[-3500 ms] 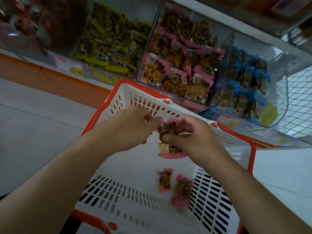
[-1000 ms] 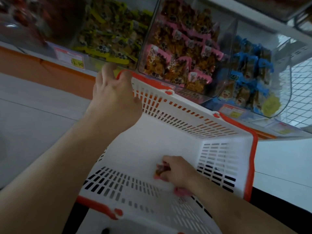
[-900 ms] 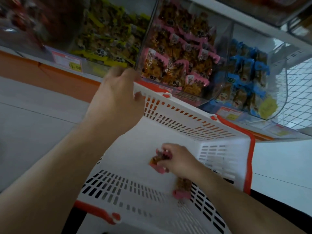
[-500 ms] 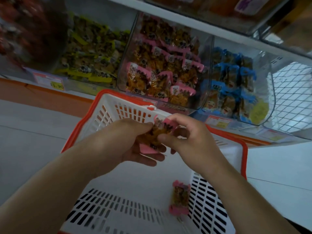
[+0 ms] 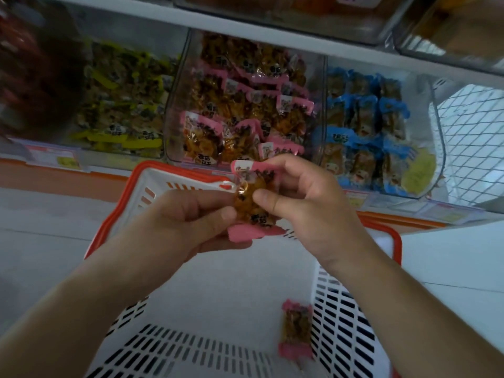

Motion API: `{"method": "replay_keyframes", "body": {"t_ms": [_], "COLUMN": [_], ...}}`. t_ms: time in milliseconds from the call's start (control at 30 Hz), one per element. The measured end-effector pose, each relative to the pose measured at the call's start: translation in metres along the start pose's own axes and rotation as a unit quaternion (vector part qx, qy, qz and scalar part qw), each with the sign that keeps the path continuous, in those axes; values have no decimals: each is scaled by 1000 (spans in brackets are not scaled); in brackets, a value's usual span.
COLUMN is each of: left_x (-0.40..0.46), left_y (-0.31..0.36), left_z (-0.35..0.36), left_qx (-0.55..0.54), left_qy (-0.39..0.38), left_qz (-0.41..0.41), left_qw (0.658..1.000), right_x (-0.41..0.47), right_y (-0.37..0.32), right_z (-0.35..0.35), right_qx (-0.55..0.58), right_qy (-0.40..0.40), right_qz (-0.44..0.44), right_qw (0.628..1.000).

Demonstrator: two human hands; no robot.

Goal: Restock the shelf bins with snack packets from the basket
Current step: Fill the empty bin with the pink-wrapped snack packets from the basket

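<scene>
Both hands hold pink-edged snack packets [image 5: 249,199] above the white basket with an orange rim [image 5: 174,167]. My left hand [image 5: 188,216] grips them from the left and below. My right hand [image 5: 302,197] pinches them from the right with thumb and fingers. How many packets are in the bunch is hard to tell. One more pink packet [image 5: 296,328] lies on the basket floor near the right wall. Straight ahead is the clear shelf bin of pink packets [image 5: 245,110].
A bin of yellow packets [image 5: 122,105] stands left of the pink bin and a bin of blue packets [image 5: 365,126] stands right of it. More bins sit on the shelf above [image 5: 286,15]. Wire mesh [image 5: 471,137] closes the shelf's right end. Pale floor [image 5: 41,227] lies on both sides.
Half a second ago both hands held the packets lower over the basket; they now sit a little higher and closer to the pink bin. A second ago my right hand was picking packets off the basket floor.
</scene>
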State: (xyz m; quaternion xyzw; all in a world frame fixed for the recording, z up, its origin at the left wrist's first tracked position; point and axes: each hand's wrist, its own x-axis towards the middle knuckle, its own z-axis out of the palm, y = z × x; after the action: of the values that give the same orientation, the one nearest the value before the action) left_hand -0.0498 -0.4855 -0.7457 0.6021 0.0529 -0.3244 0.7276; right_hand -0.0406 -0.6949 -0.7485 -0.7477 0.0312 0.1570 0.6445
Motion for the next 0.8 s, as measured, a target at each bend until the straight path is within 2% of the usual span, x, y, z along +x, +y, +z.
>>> {"method": "replay_keyframes", "body": {"t_ms": [100, 200, 367, 533, 800], "left_x": [-2, -2, 2, -1, -1], "left_y": [-4, -5, 0, 1, -2], "left_z": [3, 5, 2, 9, 12], "left_qx": [68, 74, -65, 92, 143], "left_qy": [-2, 35, 113, 144, 151], "left_qz": [42, 59, 24, 66, 107], "left_qw": [997, 995, 991, 983, 972], "right_x": [0, 1, -3, -2, -1], "right_y": [-2, -4, -5, -2, -2], "right_z": [-3, -9, -10, -5, -1], "right_qx": [55, 78, 30, 19, 133], "right_qy": [29, 57, 61, 53, 71], "right_qz": [21, 35, -5, -39, 44], "right_qw": [998, 995, 998, 998, 988]}}
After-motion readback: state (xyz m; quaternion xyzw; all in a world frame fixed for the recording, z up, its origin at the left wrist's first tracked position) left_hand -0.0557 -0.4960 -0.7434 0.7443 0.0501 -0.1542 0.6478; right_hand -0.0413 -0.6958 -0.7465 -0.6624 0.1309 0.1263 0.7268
